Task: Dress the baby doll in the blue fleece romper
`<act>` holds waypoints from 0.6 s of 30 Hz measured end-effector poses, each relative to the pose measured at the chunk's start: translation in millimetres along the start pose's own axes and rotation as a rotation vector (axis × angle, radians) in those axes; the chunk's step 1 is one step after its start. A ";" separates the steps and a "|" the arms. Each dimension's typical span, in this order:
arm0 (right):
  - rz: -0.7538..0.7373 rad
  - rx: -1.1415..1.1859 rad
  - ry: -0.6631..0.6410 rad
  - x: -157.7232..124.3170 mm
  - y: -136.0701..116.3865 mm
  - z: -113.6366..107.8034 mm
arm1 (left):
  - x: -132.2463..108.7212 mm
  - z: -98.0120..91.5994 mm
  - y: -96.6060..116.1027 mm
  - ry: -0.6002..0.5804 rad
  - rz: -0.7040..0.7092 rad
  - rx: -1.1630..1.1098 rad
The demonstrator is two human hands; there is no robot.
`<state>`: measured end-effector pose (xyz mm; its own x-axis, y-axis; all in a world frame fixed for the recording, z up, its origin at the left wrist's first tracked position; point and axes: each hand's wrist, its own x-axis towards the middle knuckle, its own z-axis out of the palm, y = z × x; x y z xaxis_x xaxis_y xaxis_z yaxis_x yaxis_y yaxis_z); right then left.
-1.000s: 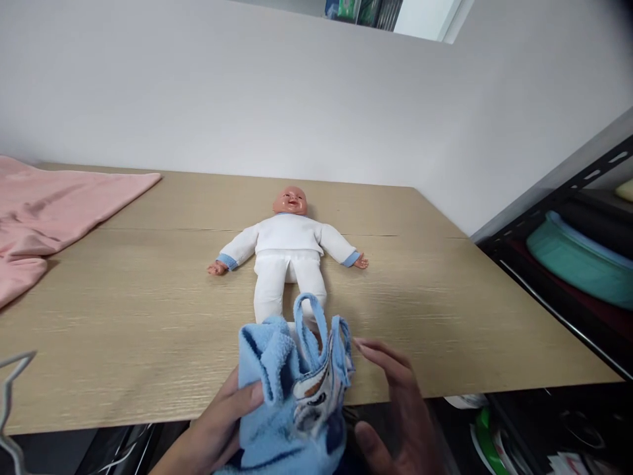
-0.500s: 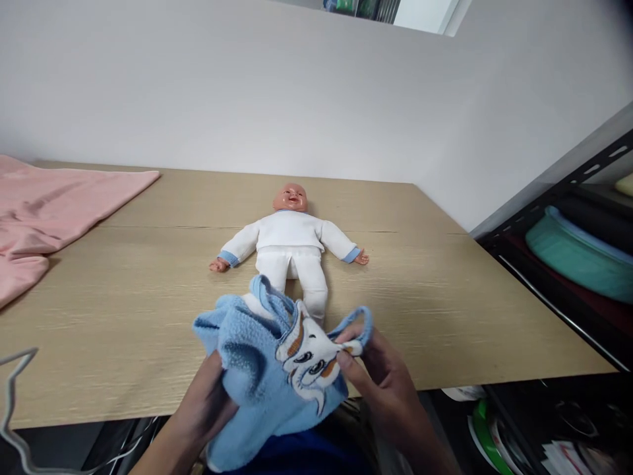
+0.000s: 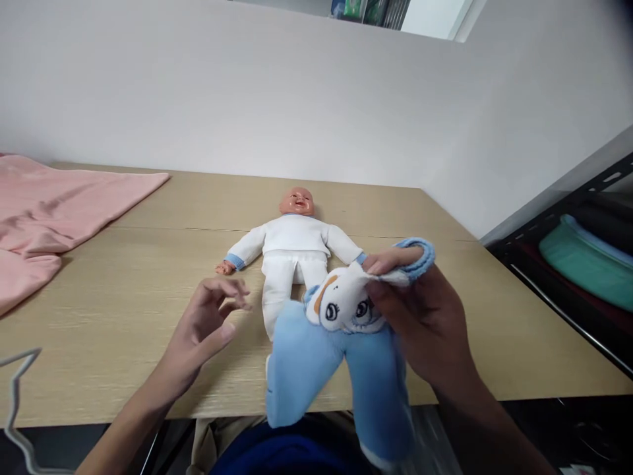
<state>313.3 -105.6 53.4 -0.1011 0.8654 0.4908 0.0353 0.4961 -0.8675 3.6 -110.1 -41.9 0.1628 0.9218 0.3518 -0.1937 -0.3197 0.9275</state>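
Observation:
My right hand (image 3: 420,310) grips the top of light blue baby overalls (image 3: 311,369), pinching near a looped strap that curves over its fingers. A white cartoon face with embroidered eyes is sewn on their front, and the two legs hang down over the table edge. My left hand (image 3: 210,330) is apart from the cloth, fingers spread and bent, with nothing in it. Beyond them a baby doll (image 3: 297,234) lies on its back, arms out, in a white top with blue cuffs and white trousers. The overalls cover part of its legs.
A pink cloth (image 3: 59,224) lies on the left of the wooden table (image 3: 128,316). White bent tubing (image 3: 14,402) sticks up at the near left corner. A dark shelf on the right holds a folded teal item (image 3: 588,267). A wall stands behind the table.
My left hand has let go of the overalls and moved left. My right hand has lifted them up and right, so their legs now hang down.

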 end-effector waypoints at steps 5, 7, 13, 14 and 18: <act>0.044 -0.066 -0.134 19.9 -21.4 8.0 | 54.2 27.3 38.5 -0.381 0.042 0.272; 0.094 -0.051 -0.149 23.8 -27.9 7.1 | 82.7 40.5 47.4 -0.541 -0.015 0.292; 0.189 -0.097 -0.041 28.7 -22.9 -20.2 | 140.1 53.6 50.0 -0.696 0.185 0.220; 0.201 -0.108 -0.013 29.1 -18.4 -27.0 | 143.8 52.2 50.5 -0.670 0.244 0.282; 0.190 -0.274 0.018 31.9 -2.0 -50.2 | 152.8 44.3 54.2 -0.581 0.508 0.531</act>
<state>359.9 -75.4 74.9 -0.0496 0.9442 0.3255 0.3185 0.3239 -0.8909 60.8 3.8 67.8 0.6657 0.4354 0.6060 0.0689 -0.8446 0.5310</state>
